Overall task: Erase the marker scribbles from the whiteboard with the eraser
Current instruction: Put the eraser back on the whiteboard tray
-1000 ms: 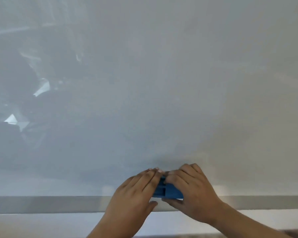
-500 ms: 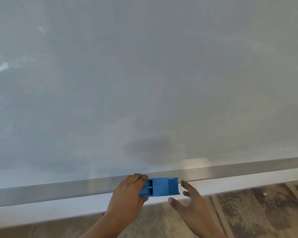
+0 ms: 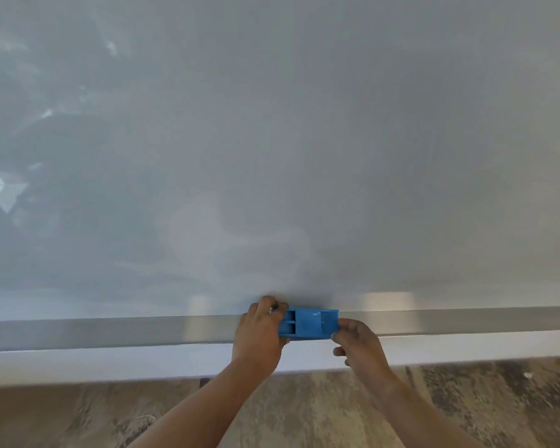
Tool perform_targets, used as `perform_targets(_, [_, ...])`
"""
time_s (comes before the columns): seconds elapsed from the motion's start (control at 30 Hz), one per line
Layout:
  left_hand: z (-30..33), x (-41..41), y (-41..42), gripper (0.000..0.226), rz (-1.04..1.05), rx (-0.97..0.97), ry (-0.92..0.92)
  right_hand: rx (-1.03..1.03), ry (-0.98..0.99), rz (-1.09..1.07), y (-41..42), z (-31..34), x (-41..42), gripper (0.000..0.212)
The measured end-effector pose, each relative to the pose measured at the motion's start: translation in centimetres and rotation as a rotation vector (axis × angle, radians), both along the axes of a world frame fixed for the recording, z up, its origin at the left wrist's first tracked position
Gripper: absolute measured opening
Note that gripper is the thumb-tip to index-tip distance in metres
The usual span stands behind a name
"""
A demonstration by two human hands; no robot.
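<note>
Whiteboard [image 3: 304, 140] surface is filling nearly the whole view above the fingers, showing pale smears and window glare but no clear marker lines that can be made out. Its grey metal ledge [image 3: 110, 333] is running across the picture level with the fingers, and a white strip of wall is lying just below it. The blue eraser [image 3: 309, 323] is sitting lengthwise against the ledge at the board's lower edge, caught between the two hands. The left hand [image 3: 259, 337] is wrapping the eraser's left end, its fingers [image 3: 267, 305] curling over the top and pressing toward the board, so they are holding the eraser. The right hand [image 3: 358, 342] is meeting the eraser's right end, its upper fingers touching the lower right corner of the blue block while the lower fingers are hanging loosely curled below it; whether it is truly gripping or only touching cannot be told. Both bare forearms are reaching up from the bottom of the view. Below the hands, a wood-patterned floor [image 3: 466, 399] is showing, blurred.
</note>
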State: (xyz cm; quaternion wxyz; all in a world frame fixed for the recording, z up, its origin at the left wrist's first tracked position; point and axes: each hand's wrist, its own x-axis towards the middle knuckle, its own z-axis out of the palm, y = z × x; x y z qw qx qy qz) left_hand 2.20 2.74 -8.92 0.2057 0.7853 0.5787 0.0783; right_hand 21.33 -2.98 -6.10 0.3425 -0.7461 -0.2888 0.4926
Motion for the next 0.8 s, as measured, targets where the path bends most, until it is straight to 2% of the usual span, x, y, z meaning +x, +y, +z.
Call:
perform_targets(0.13, [-1.1,0.9,-0.5,0.062,0.056,-0.045,0.045,-0.042,0.026,0.033,0.8,-1.4,0.5,0.024])
perform_targets(0.37, [-1.6,1.7,-1.4,0.062,0.271,-0.116,-0.134,-0.057,0.043,0.087,1.1,-2.4,0.4,0.032])
perform_targets(0.57, [-2.0,1.8,-2.5,0.059,0.327,-0.143,-0.213,-0.060,0.066,0.125,0.5,-2.5,0.6,0.037])
perform_targets(0.8, [-2.1,1.3,-3.2,0.046,0.365,-0.101,-0.181,-0.026,0.073,0.183,-0.7,-3.4,0.5,0.043])
